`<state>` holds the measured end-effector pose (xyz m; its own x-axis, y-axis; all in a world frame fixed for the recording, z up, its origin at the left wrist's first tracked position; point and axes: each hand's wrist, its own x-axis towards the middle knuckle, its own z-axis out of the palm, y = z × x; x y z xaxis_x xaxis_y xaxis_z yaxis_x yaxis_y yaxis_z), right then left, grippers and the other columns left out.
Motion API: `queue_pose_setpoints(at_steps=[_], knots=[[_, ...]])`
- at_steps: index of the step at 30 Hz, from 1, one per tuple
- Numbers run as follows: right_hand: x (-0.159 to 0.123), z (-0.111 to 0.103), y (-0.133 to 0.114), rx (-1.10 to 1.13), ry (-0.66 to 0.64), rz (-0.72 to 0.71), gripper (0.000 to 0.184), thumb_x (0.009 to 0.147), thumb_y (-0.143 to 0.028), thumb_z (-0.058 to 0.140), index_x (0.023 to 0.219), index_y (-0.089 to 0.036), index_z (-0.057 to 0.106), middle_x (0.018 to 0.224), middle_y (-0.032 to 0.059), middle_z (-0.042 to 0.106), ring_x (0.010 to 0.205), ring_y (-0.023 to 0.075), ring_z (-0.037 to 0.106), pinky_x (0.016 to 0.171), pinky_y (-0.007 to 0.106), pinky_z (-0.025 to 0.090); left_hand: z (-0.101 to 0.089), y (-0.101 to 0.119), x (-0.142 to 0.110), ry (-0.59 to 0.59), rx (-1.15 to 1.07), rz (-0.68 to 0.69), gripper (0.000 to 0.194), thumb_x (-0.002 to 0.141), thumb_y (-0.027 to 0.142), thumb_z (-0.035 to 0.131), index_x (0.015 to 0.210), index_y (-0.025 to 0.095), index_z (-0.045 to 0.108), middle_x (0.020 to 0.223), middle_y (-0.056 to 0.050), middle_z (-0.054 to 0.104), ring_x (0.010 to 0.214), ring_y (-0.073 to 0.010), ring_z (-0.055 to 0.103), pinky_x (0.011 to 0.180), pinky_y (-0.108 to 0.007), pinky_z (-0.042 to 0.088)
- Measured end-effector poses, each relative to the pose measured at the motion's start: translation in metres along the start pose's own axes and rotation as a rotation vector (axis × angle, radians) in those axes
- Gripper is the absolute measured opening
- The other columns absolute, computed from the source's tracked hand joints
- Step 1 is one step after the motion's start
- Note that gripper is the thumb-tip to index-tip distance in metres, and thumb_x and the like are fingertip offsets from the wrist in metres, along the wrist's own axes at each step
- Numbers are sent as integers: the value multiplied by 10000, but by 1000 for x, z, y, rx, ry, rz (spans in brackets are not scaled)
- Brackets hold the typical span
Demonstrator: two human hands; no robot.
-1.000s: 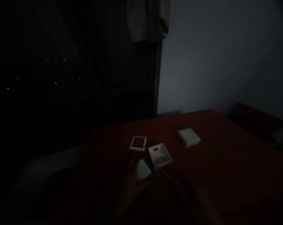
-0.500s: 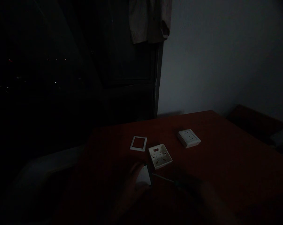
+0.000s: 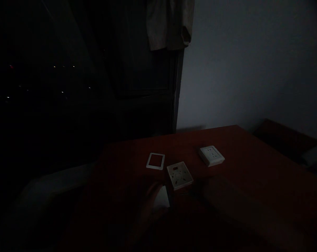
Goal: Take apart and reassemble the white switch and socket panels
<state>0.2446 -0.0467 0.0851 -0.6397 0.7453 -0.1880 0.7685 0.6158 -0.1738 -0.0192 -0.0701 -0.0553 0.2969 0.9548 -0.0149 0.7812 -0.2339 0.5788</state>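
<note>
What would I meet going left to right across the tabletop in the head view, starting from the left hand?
Left hand gripping a white-faced piece → open white box → white socket unit. The square frame overlaps the hand's span, so I leave it out of the order.

A creased, grey-beige cloth (image 3: 158, 31) hangs at the top, beside a plain bluish-grey wall (image 3: 239, 63). On the left, small white, yellowish and red lights (image 3: 62, 92) dot the darkness. Right of the smooth reddish-brown desk (image 3: 253, 164) sits a dim, flat, brownish-red piece of furniture (image 3: 287, 134).
</note>
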Motion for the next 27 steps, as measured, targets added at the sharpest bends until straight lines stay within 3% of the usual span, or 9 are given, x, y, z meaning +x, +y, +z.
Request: queue_pose_setpoints(at_steps=[5, 9, 16, 21, 24, 27], knots=[[20, -16, -5, -192, -106, -92, 215, 803, -132, 517, 874, -131, 720, 877, 149, 733, 756, 289, 698, 583, 312, 463, 0, 4, 3, -41, 55, -40, 714, 735, 334, 681, 1394, 265, 415, 1473, -59, 398, 1331, -309, 377, 1105, -453, 318], [30, -9, 17, -44, -68, -108, 255, 850, -225, 495, 900, -118, 721, 889, 153, 730, 789, 268, 688, 625, 304, 454, -3, 11, 4, -58, 32, -86, 715, 732, 303, 676, 1395, 255, 414, 1477, -64, 392, 1338, -300, 373, 1102, -436, 328], [17, 39, 51, 542, -139, 18, 299, 889, -314, 455, 940, -192, 723, 809, 40, 724, 663, 155, 642, 577, 234, 441, 2, 3, 6, -12, 46, -52, 725, 697, 317, 699, 1374, 283, 441, 1455, -61, 424, 1326, -312, 385, 1103, -466, 315], [3, 78, 47, 893, -88, 87, 368, 885, -450, 463, 1072, -208, 669, 880, 37, 682, 661, 139, 606, 531, 220, 438, 3, 1, 3, 31, -8, -53, 670, 692, 314, 687, 1330, 239, 495, 1409, -81, 475, 1300, -313, 416, 1100, -471, 322], [-3, 99, 41, 987, -71, 215, 426, 883, -519, 449, 906, -161, 678, 716, 21, 624, 583, 120, 554, 477, 202, 389, 1, 5, 2, 63, -83, -31, 646, 696, 316, 682, 1312, 230, 506, 1387, -89, 488, 1280, -308, 437, 1089, -461, 343], [-9, 110, 34, 1039, -34, 281, 436, 890, -532, 440, 877, -159, 664, 698, 8, 600, 575, 103, 515, 484, 195, 367, 0, 10, 3, 110, -152, 14, 638, 670, 258, 686, 1284, 233, 515, 1385, -89, 467, 1269, -293, 443, 1064, -427, 382]])
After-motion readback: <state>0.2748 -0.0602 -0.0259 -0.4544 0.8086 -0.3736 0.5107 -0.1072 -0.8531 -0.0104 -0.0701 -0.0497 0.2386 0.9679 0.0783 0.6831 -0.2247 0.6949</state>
